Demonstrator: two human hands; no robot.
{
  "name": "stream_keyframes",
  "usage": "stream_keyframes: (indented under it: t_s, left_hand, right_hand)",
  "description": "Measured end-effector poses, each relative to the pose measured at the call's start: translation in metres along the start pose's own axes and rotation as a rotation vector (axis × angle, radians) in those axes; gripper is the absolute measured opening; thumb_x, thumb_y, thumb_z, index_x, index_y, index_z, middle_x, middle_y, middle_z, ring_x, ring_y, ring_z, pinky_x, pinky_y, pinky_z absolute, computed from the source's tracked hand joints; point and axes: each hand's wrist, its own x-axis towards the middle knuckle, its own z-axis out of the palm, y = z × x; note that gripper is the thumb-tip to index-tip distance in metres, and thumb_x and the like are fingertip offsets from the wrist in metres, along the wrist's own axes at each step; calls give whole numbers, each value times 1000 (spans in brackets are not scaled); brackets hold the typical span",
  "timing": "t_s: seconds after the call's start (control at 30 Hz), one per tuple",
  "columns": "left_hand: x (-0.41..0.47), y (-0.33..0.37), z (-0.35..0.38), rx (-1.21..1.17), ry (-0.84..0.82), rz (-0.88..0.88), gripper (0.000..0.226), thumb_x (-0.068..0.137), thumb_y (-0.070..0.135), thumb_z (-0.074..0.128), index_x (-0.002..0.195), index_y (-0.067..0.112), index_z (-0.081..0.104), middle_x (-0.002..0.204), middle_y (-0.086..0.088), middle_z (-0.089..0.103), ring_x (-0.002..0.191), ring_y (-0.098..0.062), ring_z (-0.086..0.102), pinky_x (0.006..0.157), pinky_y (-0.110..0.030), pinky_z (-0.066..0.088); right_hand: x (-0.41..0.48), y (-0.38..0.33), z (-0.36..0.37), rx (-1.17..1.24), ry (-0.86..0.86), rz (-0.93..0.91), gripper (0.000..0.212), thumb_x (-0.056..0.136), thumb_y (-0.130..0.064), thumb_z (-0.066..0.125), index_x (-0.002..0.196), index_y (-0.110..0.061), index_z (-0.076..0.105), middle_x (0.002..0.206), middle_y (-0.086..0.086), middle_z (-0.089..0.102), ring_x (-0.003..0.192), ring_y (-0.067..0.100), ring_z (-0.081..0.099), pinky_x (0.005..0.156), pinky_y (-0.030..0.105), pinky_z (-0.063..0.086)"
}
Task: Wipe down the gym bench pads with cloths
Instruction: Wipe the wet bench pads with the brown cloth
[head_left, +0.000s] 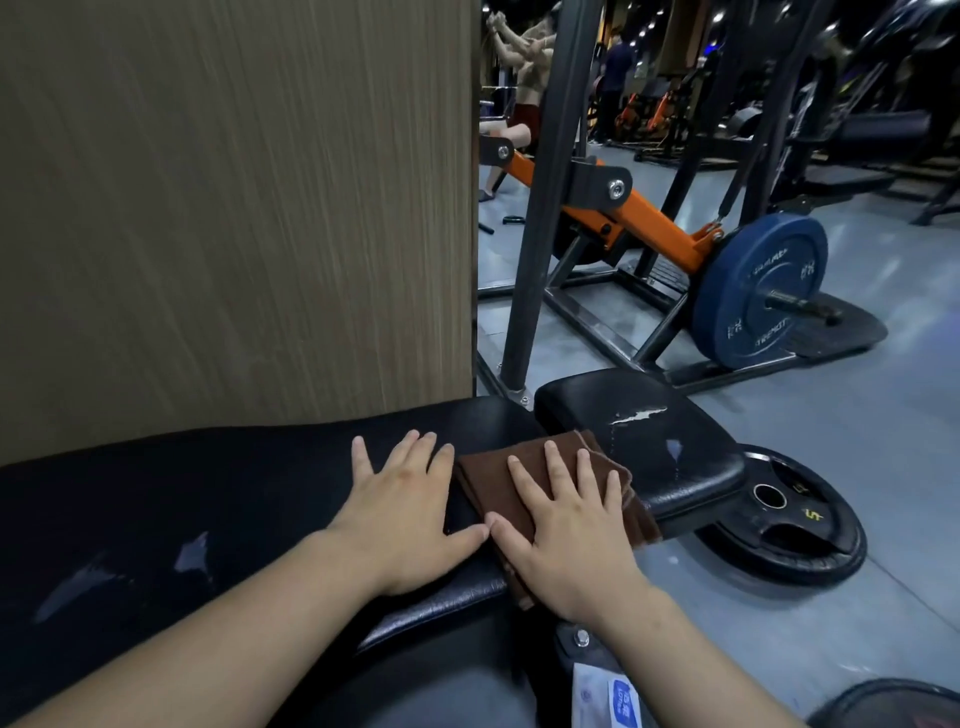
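Both hands are flat with fingers spread, neither gripping anything: the right hand (566, 525) presses down on a folded brown cloth (519, 480), while the left hand (405, 512) rests bare on the long black bench pad (218, 499) just beside it, thumbs nearly touching. The cloth lies at the pad's end, its far edge reaching over toward the smaller cracked seat pad (649, 441). 1 black weight plate (789, 525) lies on the floor next to the bench.

Cracked glossy black vinyl pad (649, 441); fuzzy brown cloth (498, 483)
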Motion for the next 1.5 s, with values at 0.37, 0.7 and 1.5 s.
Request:
stream_keyframes:
  t_s: [0.37, 0.7, 1.5]
  left_hand:
    - [-4, 20, 6, 33, 66, 2, 85, 92, 69, 33, 156, 18, 11, 166, -6, 4, 153, -21, -8, 117, -66, 0]
    - [20, 61, 7, -53, 32, 61, 77, 96, 66, 29, 156, 21, 15, 166, -2, 6, 153, -22, -3, 117, -66, -2]
    - [68, 64, 9, 137, -261, -53, 97, 81, 87, 11, 156, 30, -13, 165, -9, -16, 151, -36, -11, 114, -67, -9]
  right_hand:
    - [30, 25, -19, -119, -95, 13, 56, 101, -57, 20, 154, -40, 16, 166, -1, 2, 152, 27, -7, 113, 67, -7]
    - [-6, 87, -30, -249, 106, 174, 56, 103, -42, 36, 151, -14, 35, 158, 26, 24, 148, 37, 20, 116, 56, 20]
    - [103, 90, -29, -58, -64, -37, 66, 98, -58, 32, 156, -37, 10, 166, -2, -8, 151, 28, -9, 116, 62, -8]
